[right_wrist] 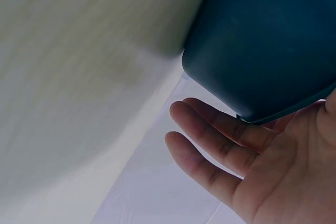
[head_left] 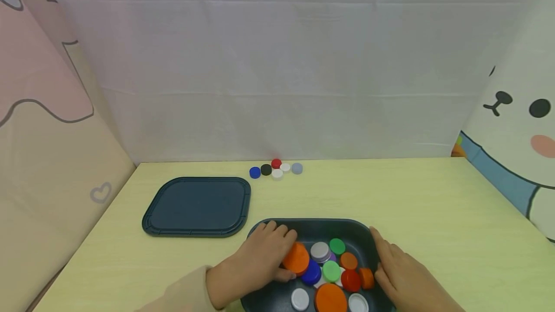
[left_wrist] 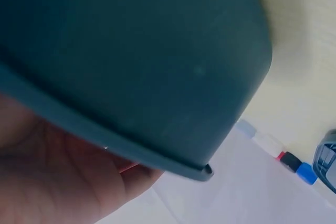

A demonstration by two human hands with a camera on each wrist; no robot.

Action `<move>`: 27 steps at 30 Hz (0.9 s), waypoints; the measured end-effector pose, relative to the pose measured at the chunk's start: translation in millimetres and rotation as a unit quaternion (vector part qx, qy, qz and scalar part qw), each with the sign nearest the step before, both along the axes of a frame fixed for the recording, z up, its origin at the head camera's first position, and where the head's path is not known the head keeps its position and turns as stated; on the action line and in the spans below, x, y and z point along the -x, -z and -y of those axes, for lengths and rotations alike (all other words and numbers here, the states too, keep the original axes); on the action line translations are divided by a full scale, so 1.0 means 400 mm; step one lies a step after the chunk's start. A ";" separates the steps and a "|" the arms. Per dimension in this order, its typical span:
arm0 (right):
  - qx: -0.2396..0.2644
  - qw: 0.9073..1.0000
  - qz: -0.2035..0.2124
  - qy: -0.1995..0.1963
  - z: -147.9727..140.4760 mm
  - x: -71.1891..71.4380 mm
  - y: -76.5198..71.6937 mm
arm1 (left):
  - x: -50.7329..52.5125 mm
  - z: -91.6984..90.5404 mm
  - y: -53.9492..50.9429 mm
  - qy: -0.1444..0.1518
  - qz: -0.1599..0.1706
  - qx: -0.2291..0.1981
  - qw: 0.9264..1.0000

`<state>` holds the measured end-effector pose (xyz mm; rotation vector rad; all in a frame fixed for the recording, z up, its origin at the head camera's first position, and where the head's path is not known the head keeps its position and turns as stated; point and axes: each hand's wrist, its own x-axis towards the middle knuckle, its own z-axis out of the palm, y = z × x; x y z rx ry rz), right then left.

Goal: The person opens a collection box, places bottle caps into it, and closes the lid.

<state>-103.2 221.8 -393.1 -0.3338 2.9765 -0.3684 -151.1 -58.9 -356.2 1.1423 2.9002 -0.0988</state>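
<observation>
Pale cloth backs the yellow bench (head_left: 433, 196) in my head view. Small caps (head_left: 277, 174) sit along its far edge at centre, a shallow dark tray (head_left: 197, 206) left of them. At bottom centre is the deep tray (head_left: 269, 298), with assorted loose caps (head_left: 331, 271) inside. I see the left hand (head_left: 260, 260) over its left rim, fingers and thumb around a large orange cap (head_left: 297, 258); the right hand (head_left: 401, 273) touches the right rim, fingers straight.

My left wrist view shows that tray's wall across the top, the hand lower left, partly hidden.

On my right wrist view, the tray occupies the upper right, relaxed fingers below.
</observation>
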 end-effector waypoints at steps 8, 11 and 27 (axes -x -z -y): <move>-0.006 1.000 -0.001 -0.002 -0.003 -0.001 0.001 | 0.011 0.007 -0.044 0.001 0.019 -0.025 1.000; -0.015 1.000 0.000 -0.001 -0.002 0.000 0.002 | 0.022 0.011 -0.063 -0.005 0.009 -0.044 0.999; -0.006 1.000 0.003 0.001 -0.001 0.002 0.000 | 0.149 0.024 -0.087 -0.066 -0.028 -0.141 0.987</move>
